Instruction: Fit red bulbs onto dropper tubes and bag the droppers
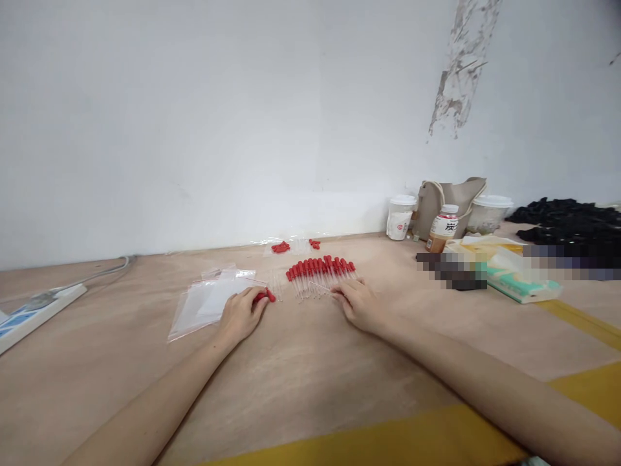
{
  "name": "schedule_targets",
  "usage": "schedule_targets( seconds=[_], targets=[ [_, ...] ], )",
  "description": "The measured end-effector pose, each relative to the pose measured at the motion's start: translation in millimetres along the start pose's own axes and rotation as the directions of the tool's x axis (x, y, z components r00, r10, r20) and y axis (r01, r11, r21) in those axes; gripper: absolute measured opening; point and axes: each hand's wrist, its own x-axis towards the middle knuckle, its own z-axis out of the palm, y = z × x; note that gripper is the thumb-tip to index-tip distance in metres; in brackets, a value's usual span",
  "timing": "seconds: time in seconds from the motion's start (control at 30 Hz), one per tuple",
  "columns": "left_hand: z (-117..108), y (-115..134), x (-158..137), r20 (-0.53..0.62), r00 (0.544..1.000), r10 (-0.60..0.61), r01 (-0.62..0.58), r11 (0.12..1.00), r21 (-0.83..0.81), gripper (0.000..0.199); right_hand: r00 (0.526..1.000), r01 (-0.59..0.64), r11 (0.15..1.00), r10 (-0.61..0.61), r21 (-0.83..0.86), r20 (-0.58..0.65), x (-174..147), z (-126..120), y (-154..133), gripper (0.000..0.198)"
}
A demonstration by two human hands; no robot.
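My left hand point(242, 314) is closed around red rubber bulbs point(270, 296), with its fingertips over the table. Between the thumb and fingers of my right hand point(361, 307) is a thin clear tube point(319, 287), pointing left. Just beyond it lies a fanned row of droppers point(320, 266), their red bulbs toward the wall and clear tubes toward me. Several loose clear tubes point(276, 283) lie between my left hand and that row. Clear zip bags point(187, 316) with white sheets are beside my left hand. Farther back are two small piles of red bulbs point(280, 247) on clear plastic.
At the back right stand a lidded paper cup point(400, 220), a labelled bottle point(444, 228), a beige bag point(427, 204) and a clear lidded cup point(488, 217). A tissue pack point(526, 285) and black fabric point(572, 223) lie right. A power strip point(48, 310) lies left; the wall bounds the back.
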Motion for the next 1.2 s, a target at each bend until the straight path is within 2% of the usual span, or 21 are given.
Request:
schedule_targets(
  seconds=[0.07,0.17,0.23,0.3,0.37,0.43,0.5,0.57,0.7,0.83,1.0,1.2],
  targets=[
    [0,-1,2,-0.027,1.000,-0.007,0.008,0.999,0.032,0.020,1.000,0.017,1.000,-0.017,-0.008,-0.020,-8,-3,5,0.022],
    [-1,-1,2,-0.129,0.992,-0.001,0.006,0.999,0.035,0.019,1.000,0.022,1.000,-0.022,-0.007,-0.009,-11,-1,6,0.023],
    [-4,2,-1,-0.207,0.978,-0.020,0.015,1.000,-0.025,0.020,1.000,0.011,1.000,-0.011,0.012,-0.001,-11,1,6,0.022],
    [-6,11,-5,-0.225,0.974,-0.023,-0.007,0.991,-0.133,0.022,1.000,0.001,0.999,-0.002,0.053,0.004,-12,4,8,0.021],
    [-8,22,-12,-0.157,0.986,0.056,-0.094,0.964,-0.250,0.024,1.000,-0.002,0.995,0.001,0.102,0.013,-14,6,9,0.020],
    [-9,35,-19,-0.039,0.985,0.166,-0.170,0.935,-0.310,0.025,1.000,-0.004,0.991,0.000,0.133,0.028,-17,7,11,0.020],
    [-10,44,-23,0.070,0.971,0.228,-0.197,0.933,-0.302,0.024,0.999,-0.005,0.989,-0.001,0.147,0.043,-18,8,11,0.022],
    [-10,49,-24,0.116,0.961,0.250,-0.212,0.939,-0.273,0.025,0.999,0.007,0.989,-0.014,0.147,0.049,-19,8,11,0.030],
    [-12,53,-19,0.113,0.955,0.273,-0.248,0.948,-0.198,0.031,0.996,0.067,0.990,-0.073,0.123,0.049,-19,10,6,0.039],
    [-11,56,-15,0.159,0.945,0.284,-0.258,0.952,-0.166,0.020,0.997,0.054,0.992,-0.059,0.116,0.044,-18,9,-1,0.024],
    [-6,60,-18,0.104,0.967,0.232,-0.202,0.950,-0.239,0.021,0.998,0.036,0.984,-0.045,0.174,0.047,-18,4,-14,0.018],
    [-10,66,-19,0.115,0.974,0.196,-0.154,0.942,-0.297,0.017,0.996,0.047,0.974,-0.062,0.220,0.058,-17,1,-23,0.017]
  ],
)
